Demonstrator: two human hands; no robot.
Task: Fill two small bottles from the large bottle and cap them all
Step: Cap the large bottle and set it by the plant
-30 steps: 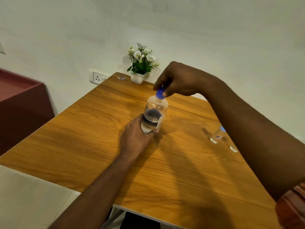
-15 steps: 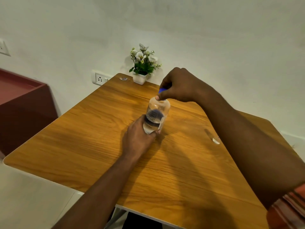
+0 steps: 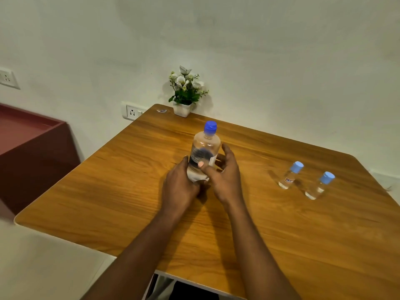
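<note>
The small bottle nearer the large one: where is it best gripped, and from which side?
Grip the small bottle by its clear body, just below the light blue cap, coming from its left. It stands upright, narrow and round, and the other small bottle stands close on its right, probably crowding that side.

Both bare forearms are stretched forward from the lower edge of the view and are drawn near each other at the wrists. The left hand (image 3: 179, 188) is wrapped round the lower part of the large clear plastic bottle with a blue cap (image 3: 204, 148). The right hand (image 3: 226, 177) is held loosely cupped just beside it, with the thumb laid across the front and the fingers spread and slightly blurred.
</note>
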